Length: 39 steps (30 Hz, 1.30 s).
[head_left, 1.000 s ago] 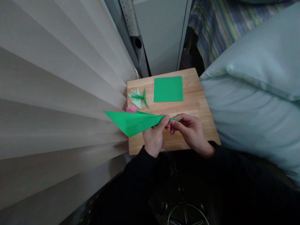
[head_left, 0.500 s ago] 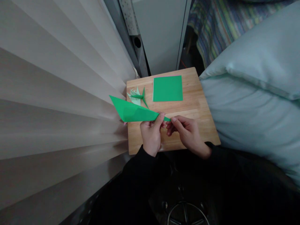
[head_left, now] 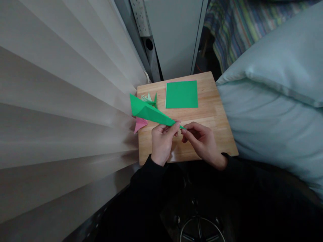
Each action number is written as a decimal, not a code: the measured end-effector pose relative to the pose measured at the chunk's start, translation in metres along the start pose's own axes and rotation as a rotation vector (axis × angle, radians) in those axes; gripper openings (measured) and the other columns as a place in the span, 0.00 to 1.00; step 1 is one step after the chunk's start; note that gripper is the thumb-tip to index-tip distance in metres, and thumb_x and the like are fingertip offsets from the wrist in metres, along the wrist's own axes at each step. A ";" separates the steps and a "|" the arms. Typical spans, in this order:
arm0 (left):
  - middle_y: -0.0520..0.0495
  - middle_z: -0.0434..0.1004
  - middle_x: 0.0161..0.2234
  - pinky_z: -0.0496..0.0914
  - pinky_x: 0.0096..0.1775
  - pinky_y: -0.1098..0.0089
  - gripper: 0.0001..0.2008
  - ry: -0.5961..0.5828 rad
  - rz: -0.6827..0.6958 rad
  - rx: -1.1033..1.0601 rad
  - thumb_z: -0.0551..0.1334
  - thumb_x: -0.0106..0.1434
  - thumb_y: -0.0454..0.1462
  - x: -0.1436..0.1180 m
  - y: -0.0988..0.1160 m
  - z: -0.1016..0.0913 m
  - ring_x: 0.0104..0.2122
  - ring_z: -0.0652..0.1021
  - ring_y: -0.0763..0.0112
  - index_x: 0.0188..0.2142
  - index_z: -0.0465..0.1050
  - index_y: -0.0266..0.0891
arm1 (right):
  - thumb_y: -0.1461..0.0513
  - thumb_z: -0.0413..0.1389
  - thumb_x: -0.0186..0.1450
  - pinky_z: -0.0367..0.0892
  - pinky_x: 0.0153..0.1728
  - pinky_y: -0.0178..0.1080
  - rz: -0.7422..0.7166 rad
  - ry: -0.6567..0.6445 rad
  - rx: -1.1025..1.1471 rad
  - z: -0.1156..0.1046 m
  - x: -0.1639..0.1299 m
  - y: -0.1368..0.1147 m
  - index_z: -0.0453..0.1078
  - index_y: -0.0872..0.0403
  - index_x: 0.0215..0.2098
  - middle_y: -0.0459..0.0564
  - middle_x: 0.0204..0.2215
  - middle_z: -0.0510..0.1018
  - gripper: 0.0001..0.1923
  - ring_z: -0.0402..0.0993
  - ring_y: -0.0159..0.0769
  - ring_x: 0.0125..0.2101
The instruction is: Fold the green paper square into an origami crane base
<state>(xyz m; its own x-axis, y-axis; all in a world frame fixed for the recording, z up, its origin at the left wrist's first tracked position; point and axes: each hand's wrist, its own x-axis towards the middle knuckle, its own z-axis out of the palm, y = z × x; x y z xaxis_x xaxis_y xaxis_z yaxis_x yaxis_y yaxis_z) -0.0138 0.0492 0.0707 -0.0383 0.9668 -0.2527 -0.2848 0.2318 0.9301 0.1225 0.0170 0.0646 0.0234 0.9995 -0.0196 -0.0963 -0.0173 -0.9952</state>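
A long folded green paper [head_left: 147, 112] tapers to a narrow tip between my two hands, above a small wooden board [head_left: 209, 114]. My left hand [head_left: 162, 143] pinches the paper just before its thin end. My right hand [head_left: 202, 141] pinches the very tip with thumb and forefinger. The wide end of the paper points up and left, past the board's left edge. Behind it lie folded pale green and dark green paper pieces [head_left: 149, 98] and a pink folded piece [head_left: 139, 124].
A flat green paper square [head_left: 181, 94] lies at the board's far side. Pleated blinds [head_left: 63, 101] fill the left. A pale blue pillow [head_left: 272, 97] presses against the board's right edge. A grey cabinet [head_left: 174, 33] stands behind; a stool base [head_left: 202, 230] shows below.
The wide end of the green paper has swung upward and toward the far side, turning around the pinched tip. Both hands have stayed near the board's front, still pinching the thin end.
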 end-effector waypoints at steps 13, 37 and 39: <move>0.49 0.82 0.30 0.73 0.37 0.71 0.12 -0.131 -0.039 -0.063 0.79 0.50 0.41 -0.005 0.002 0.002 0.31 0.79 0.72 0.33 0.84 0.39 | 0.49 0.68 0.63 0.73 0.25 0.36 0.023 0.078 0.117 0.002 0.001 -0.002 0.76 0.52 0.33 0.43 0.22 0.79 0.16 0.76 0.31 0.22; 0.52 0.77 0.21 0.70 0.30 0.73 0.13 -0.052 -0.071 -0.052 0.79 0.50 0.43 -0.005 0.006 0.005 0.23 0.74 0.77 0.28 0.82 0.37 | 0.50 0.61 0.70 0.75 0.26 0.37 0.034 0.019 0.172 0.004 -0.002 -0.003 0.75 0.53 0.33 0.46 0.26 0.81 0.15 0.77 0.31 0.22; 0.52 0.76 0.21 0.69 0.30 0.73 0.13 -0.058 -0.051 -0.045 0.79 0.51 0.43 -0.005 0.005 0.005 0.23 0.74 0.77 0.27 0.82 0.36 | 0.51 0.61 0.71 0.75 0.26 0.37 0.036 0.024 0.186 0.004 -0.002 -0.003 0.76 0.53 0.33 0.46 0.27 0.80 0.16 0.76 0.30 0.22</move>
<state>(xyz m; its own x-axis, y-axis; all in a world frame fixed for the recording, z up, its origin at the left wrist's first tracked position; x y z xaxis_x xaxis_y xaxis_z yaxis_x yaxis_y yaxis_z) -0.0104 0.0461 0.0782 0.0326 0.9588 -0.2821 -0.3273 0.2769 0.9034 0.1192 0.0148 0.0682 0.0399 0.9974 -0.0596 -0.2794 -0.0461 -0.9591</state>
